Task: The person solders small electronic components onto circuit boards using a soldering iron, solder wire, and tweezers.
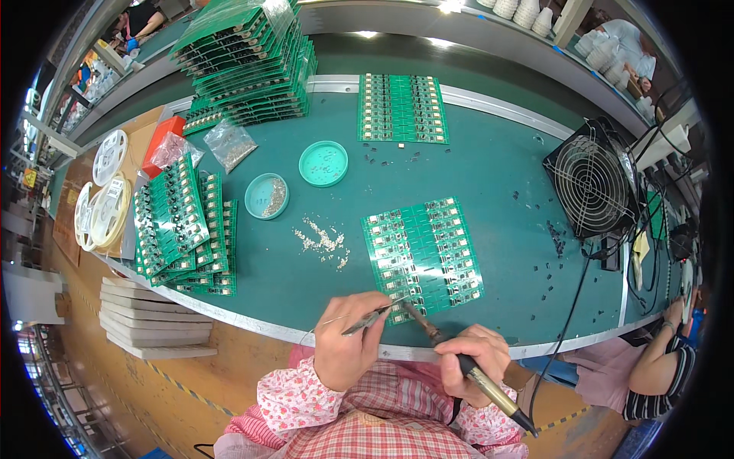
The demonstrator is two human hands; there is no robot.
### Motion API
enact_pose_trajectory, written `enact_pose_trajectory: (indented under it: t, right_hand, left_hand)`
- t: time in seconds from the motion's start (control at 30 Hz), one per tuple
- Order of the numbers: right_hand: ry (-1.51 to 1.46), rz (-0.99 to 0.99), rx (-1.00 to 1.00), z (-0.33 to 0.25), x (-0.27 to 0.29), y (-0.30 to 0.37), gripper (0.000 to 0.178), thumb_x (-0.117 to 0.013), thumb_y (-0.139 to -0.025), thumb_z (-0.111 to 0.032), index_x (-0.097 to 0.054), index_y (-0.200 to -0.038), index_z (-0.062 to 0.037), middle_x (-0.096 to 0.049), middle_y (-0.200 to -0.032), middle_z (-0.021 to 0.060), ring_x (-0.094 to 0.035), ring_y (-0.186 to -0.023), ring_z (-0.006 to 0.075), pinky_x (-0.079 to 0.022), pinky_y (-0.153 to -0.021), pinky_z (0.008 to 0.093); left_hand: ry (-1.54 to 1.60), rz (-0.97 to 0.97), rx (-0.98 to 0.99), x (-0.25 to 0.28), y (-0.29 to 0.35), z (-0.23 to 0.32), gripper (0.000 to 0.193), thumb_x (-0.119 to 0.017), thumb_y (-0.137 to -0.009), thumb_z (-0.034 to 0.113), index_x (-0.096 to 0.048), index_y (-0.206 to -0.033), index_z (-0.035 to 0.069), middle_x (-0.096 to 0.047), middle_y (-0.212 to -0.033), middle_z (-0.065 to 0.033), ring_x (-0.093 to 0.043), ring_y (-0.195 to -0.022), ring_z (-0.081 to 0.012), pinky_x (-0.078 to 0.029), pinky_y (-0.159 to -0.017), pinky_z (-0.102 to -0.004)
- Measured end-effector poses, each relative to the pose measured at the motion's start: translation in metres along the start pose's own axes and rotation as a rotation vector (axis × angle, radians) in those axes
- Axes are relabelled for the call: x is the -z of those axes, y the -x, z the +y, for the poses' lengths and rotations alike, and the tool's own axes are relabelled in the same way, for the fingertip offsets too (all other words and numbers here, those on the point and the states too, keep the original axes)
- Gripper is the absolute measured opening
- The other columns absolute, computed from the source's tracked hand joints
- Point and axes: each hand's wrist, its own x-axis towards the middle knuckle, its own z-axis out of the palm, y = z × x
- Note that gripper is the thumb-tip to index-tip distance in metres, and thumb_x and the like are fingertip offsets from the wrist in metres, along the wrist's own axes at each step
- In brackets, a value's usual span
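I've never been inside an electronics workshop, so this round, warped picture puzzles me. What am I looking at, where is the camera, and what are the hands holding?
The camera sits on the worker's head and looks down; its fisheye lens bends the straight edges. The two hands at the bottom belong to that person. The left hand holds tweezers, and the right hand grips a soldering iron, like a pen. Both tips meet at the near edge of a green circuit board panel lying on the green work table. Around it are stacks of similar boards, two round teal dishes with small parts, a loose pile of tiny pieces, and a small fan. Another person's arm shows on the right.
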Motion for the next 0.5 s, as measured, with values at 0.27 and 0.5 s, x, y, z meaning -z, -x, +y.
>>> enact_pose_trajectory:
  t: [0.27,0.5]
  right_hand:
    - [0.107,0.104,-0.034,-0.002,0.008,0.008,0.017,-0.071,-0.079,0.001,-0.068,-0.096,-0.0013,-0.061,-0.066,0.0064,-0.058,-0.053,0.0210,-0.045,-0.051,0.0327]
    - [0.385,-0.012,-0.040,-0.010,0.002,-0.011,0.052,-0.085,-0.067,-0.011,-0.076,-0.117,-0.0202,-0.058,-0.090,0.0067,-0.059,-0.078,0.0234,-0.049,-0.065,0.0363]
  left_hand:
    - [0.007,0.011,-0.005,-0.001,-0.001,0.002,0.023,-0.072,-0.082,-0.005,-0.068,-0.103,0.004,-0.072,-0.100,-0.0118,-0.067,-0.087,-0.0306,-0.053,-0.077,-0.0373]
    - [0.016,0.022,-0.002,0.001,-0.001,0.002,0.024,-0.072,-0.081,-0.006,-0.068,-0.102,0.004,-0.072,-0.100,-0.0115,-0.067,-0.086,-0.0306,-0.053,-0.076,-0.0373]
